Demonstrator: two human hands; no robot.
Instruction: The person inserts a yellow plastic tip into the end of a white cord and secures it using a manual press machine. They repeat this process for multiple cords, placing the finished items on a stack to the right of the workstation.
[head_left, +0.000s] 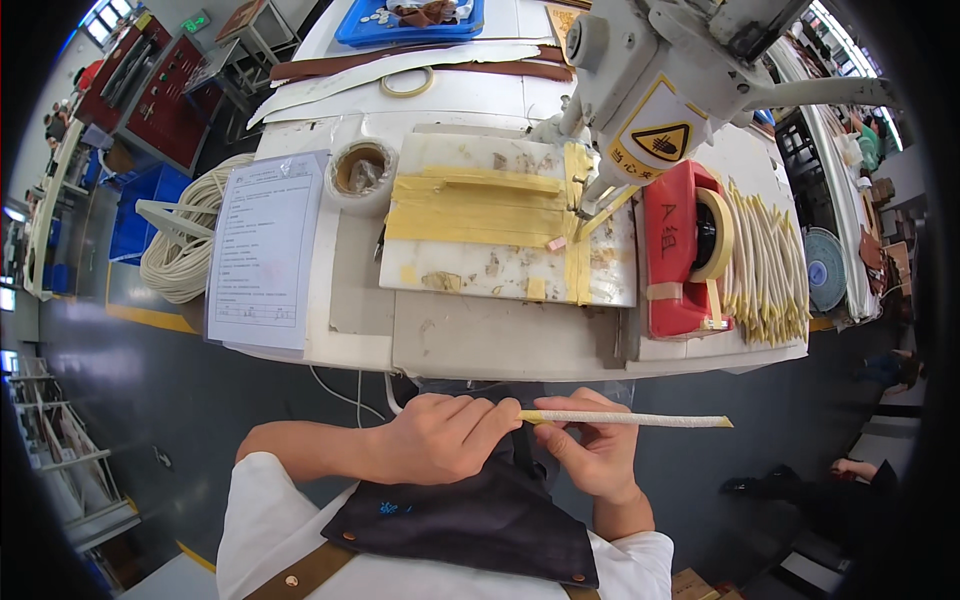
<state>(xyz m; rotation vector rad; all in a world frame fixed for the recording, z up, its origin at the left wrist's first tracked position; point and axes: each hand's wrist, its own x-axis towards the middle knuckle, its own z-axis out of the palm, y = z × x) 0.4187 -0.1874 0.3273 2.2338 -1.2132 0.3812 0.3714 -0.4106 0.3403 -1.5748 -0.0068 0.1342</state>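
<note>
white cord piece (pixel 625 418) between hands (pixel 520 440)

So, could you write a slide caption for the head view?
Both hands, left hand and right hand, hold a yellow-tipped white cord piece below the workbench.

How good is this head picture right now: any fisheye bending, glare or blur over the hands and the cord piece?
Head view: table edge bows with the fisheye, corners are black; left hand, right hand and the white cord piece read sharp, evenly lit; bright window glare only at the top corners; far rim is smeared.
</note>
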